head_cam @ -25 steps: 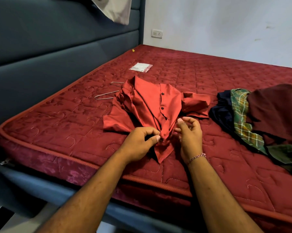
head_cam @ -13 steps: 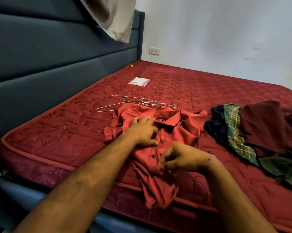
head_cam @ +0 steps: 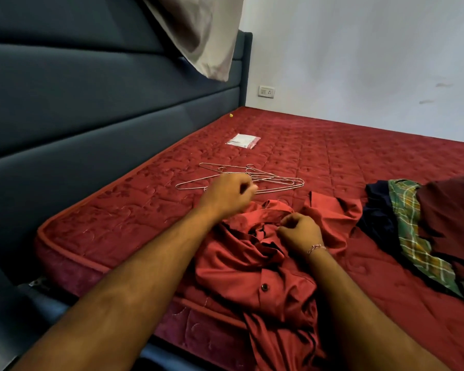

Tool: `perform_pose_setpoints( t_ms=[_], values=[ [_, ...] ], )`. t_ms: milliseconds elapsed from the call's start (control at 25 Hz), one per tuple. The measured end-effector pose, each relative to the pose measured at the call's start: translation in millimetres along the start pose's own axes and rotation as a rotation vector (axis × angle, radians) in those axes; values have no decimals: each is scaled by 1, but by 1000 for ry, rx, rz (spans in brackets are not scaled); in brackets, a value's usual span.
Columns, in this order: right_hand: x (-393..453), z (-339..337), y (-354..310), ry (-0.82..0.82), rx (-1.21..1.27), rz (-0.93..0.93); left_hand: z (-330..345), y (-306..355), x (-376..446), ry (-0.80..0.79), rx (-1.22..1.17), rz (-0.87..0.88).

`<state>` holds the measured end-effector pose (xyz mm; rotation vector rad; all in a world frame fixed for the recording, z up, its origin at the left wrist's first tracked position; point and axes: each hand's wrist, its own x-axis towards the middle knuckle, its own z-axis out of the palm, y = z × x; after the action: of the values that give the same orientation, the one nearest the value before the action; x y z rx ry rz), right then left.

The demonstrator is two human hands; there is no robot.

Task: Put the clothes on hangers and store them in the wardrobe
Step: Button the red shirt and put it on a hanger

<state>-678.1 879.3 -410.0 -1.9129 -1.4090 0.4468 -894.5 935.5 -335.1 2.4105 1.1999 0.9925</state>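
The left hand (head_cam: pixel 227 195), fingers curled with its grip unclear, reaches the wire hangers (head_cam: pixel 255 178) lying crosswise just beyond the red shirt (head_cam: pixel 255 266), whose collar the right hand (head_cam: pixel 300 231) pinches.

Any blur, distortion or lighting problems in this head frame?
Head view: left hand smeared by motion blur at its fingers, so its grip near the wire hangers is unclear; right hand on the red shirt sharper; wide-angle bends the headboard; lighting dim, even, no glare.
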Motion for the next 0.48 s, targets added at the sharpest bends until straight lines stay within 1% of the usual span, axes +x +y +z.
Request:
perform_pose_setpoints(
  t_ms=[40, 80, 160, 240, 280, 360, 480],
  values=[
    [-1, 7, 7, 76, 0, -23, 2, -23, 11, 118, 79, -78],
    [-1, 12, 13, 156, 6, -41, 4, -45, 21, 122, 143, -160],
    [-2, 16, 21, 233, 55, -40, 13, -82, 37, -4, 285, -269],
    [-1, 18, 28, 257, 150, -30, 28, -108, 51, -96, 400, -271],
    [-2, 18, 31, 270, 198, -34, 35, -116, 58, -108, 453, -254],
    [-6, 21, 37, 298, 241, -75, 51, -132, 72, -72, 518, -275],
    [-7, 25, 46, 307, 267, -90, 65, -140, 84, -29, 639, -366]
  ],
)
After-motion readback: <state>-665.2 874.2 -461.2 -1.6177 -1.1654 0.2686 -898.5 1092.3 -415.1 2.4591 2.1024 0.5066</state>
